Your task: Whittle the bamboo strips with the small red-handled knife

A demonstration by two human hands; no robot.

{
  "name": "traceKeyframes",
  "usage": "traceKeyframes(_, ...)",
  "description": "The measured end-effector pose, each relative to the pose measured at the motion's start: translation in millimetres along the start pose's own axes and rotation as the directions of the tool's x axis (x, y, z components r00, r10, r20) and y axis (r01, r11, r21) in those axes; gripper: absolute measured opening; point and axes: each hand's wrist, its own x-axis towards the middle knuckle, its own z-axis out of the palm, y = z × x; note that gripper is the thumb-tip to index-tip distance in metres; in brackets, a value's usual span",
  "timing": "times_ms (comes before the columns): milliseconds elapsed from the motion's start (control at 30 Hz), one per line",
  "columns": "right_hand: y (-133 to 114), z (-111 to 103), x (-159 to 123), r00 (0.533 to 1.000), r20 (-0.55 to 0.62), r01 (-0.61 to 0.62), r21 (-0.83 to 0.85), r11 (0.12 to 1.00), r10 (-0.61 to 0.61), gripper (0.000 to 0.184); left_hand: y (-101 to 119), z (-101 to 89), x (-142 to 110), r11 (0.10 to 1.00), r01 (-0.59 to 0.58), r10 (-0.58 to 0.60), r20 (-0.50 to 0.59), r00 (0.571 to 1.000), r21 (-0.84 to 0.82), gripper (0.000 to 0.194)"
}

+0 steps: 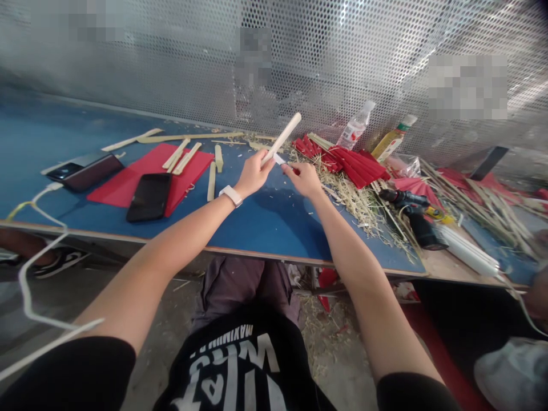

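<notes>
My left hand (253, 174), with a white watch on its wrist, is closed around a pale bamboo strip (286, 135). The strip slants up and away to the right over the blue table. In my right hand (305, 179) is a small knife (279, 159), its short blade against or very close to the strip's lower part. The two hands are almost together. Whether the blade is cutting in cannot be told. Right of my right hand lie a heap of thin bamboo shavings (357, 206) and folded red fans (357, 165).
On the left, a black phone (149, 197) and bamboo pieces rest on red sheets (124, 177). A cable (43, 257) hangs there. Bottles (356, 127) and a cordless drill (415, 217) are on the right. Perforated metal (192, 74) backs the table. Another person sits far right.
</notes>
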Motion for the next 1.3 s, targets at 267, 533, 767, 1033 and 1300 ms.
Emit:
traceKeyframes(267,-8.0,10.3,0.2,0.99,-0.107,-0.096,0.001,0.995,0.095,0.082,-2.5,1.5,-0.4,0.996,0.006,0.002,-0.093,0.996,0.084,0.054)
traceKeyframes(533,-20.0,17.4,-0.8,0.981,-0.1,-0.172,-0.027,0.985,0.168,0.076,7.1,1.5,-0.6,0.974,0.147,-0.119,-0.165,0.979,0.17,0.063)
traceKeyframes(767,-30.3,17.8,-3.7,0.971,-0.165,-0.187,-0.079,0.979,0.172,0.057,2.7,2.5,-1.2,0.98,0.171,-0.159,-0.119,0.98,0.101,0.059)
traceKeyframes(1033,-20.0,-1.8,-5.1,0.987,-0.104,-0.141,-0.16,0.977,0.125,0.053,-9.5,13.4,1.7,0.979,0.138,-0.129,0.073,0.989,-0.15,0.059)
traceKeyframes(1300,-13.8,-6.8,-5.2,0.989,-0.064,-0.144,-0.224,0.964,0.133,0.049,-16.4,9.3,3.9,0.997,0.061,-0.058,0.075,0.996,-0.044,0.035)
